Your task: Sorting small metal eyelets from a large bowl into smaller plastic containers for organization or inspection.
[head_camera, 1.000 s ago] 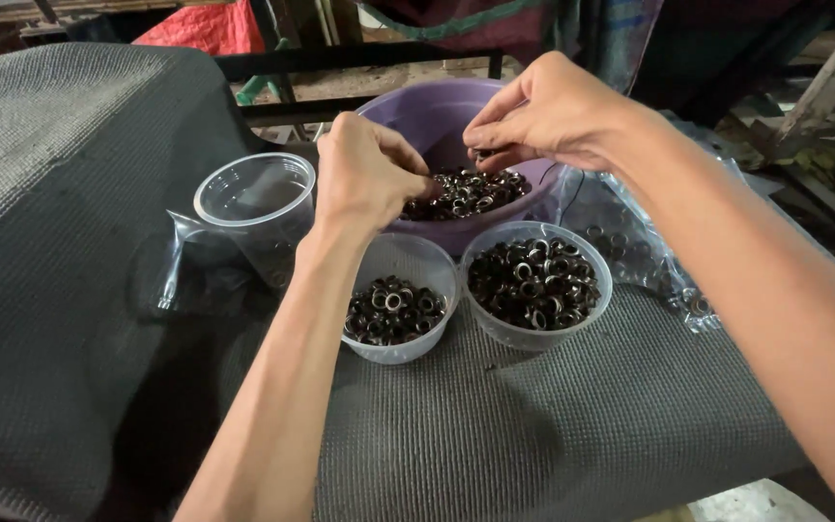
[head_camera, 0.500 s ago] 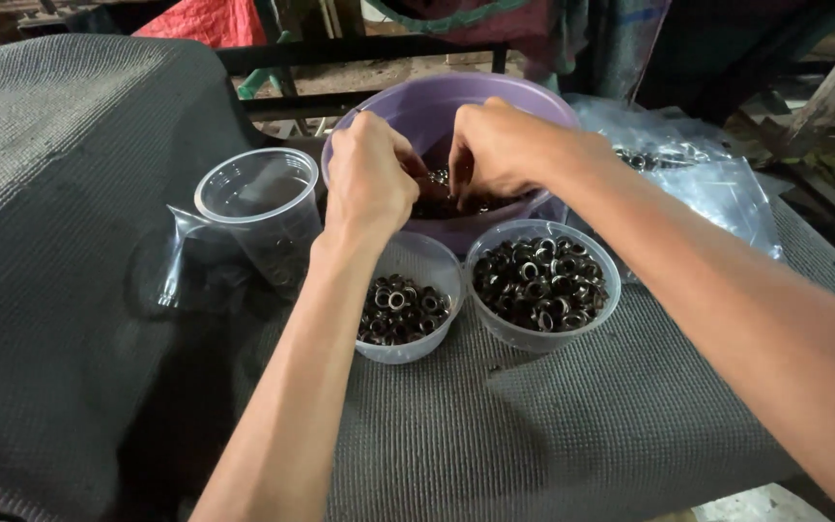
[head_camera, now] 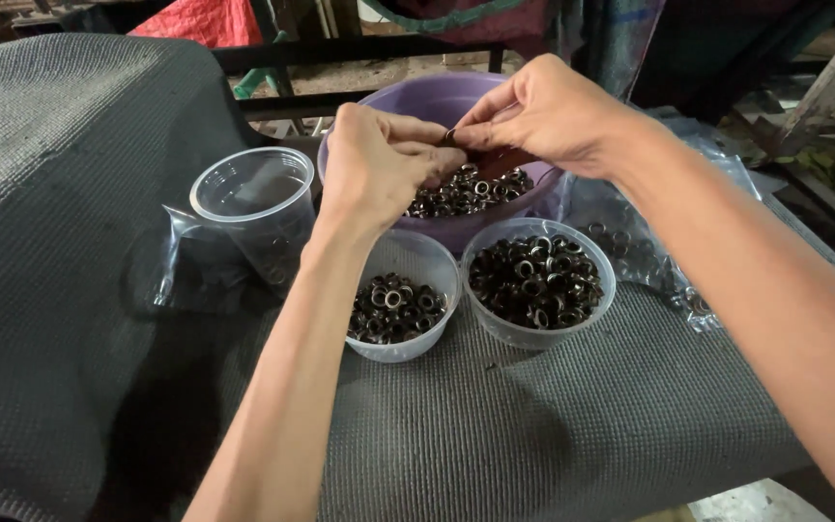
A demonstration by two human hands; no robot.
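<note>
Grey ribbed mat [head_camera: 553,425], purple plastic bowl [head_camera: 437,101] of metal eyelets [head_camera: 466,191] far, left hand [head_camera: 374,164] and right hand [head_camera: 553,111] pinching one small eyelet [head_camera: 449,137] together, raised since before, clear round tubs [head_camera: 538,280] near.

open mat [head_camera: 553,425] lies near the body; two tubs [head_camera: 538,280], a cup [head_camera: 253,208] and a bag [head_camera: 645,246] ring the bowl [head_camera: 437,101].

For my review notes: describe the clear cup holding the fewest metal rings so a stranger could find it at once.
Start at the purple bowl under both hands on the grey mat. Two clear cups of dark metal rings stand side by side just in front of it. The one meant is the left cup, below the left hand: only its bottom is covered, while the right cup is nearly full.
</note>
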